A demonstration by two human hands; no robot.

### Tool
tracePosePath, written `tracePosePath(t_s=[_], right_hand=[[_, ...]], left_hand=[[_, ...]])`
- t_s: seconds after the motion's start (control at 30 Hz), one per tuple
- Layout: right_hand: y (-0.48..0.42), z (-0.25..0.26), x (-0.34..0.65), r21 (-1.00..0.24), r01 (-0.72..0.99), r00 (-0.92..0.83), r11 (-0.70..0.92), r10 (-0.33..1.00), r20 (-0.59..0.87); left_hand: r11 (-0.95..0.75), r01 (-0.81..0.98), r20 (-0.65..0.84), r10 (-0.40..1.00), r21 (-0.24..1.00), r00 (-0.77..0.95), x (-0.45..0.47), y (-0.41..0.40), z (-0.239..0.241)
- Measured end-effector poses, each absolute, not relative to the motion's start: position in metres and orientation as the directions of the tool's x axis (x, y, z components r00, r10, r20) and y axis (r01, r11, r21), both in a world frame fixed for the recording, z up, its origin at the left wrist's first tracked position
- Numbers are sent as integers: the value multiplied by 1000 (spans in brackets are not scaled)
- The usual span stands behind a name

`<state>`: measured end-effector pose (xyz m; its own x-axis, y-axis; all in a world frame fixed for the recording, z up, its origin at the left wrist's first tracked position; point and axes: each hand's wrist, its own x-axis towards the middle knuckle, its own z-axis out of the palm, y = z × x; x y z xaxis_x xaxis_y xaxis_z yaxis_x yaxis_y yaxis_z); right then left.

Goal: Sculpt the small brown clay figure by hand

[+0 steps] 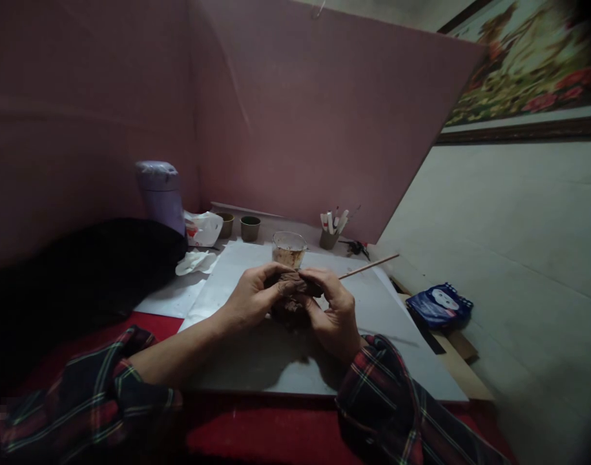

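Between my two hands is a dark brown lump that looks like clay (291, 311), rough and crumbly on its surface, above the pale board (373, 323). My left hand (256, 290) is closed on its left side, thumb pressed across the front. On the other side my right hand (331, 307) grips it, fingers over the top and thumb below. A thin wooden stick (373, 265) slants out to the upper right behind my right hand; its near end is hidden. Just behind the lump stands a clear glass (289, 248) with brownish liquid.
At the back are two small cups (250, 228), a holder with pens (329, 239) and a white plastic bag (204, 227). A lilac bottle (162, 194) and a black cloth-like heap (92, 278) are at left. A blue packet (440, 305) lies right, beside the wall.
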<state>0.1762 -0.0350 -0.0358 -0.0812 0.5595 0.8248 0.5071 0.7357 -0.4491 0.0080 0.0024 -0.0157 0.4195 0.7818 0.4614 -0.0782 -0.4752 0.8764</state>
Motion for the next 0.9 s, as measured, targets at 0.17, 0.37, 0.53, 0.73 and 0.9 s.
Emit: tracePosePath(t_s=[0.17, 0.37, 0.53, 0.73, 0.9], right_hand=[[-36, -34, 175, -466, 519, -96, 717, 590, 801], [-36, -37, 176, -502, 529, -55, 684, 618, 784], [-37, -38, 177, -540, 507, -16, 672, 634, 774], [-37, -38, 177, -523, 540, -34, 660, 637, 770], [-37, -40, 176, -555, 514, -30, 654, 660, 751]], left_hand=[[-424, -141, 444, 805, 894, 394, 8, 0, -14], [-371, -153, 401, 835, 916, 377, 9, 1, -12], [-375, -156, 406, 854, 914, 325, 10, 1, -11], [-398, -34, 394, 884, 917, 251, 10, 2, -11], [-420, -3, 408, 880, 908, 245, 8, 2, -14]])
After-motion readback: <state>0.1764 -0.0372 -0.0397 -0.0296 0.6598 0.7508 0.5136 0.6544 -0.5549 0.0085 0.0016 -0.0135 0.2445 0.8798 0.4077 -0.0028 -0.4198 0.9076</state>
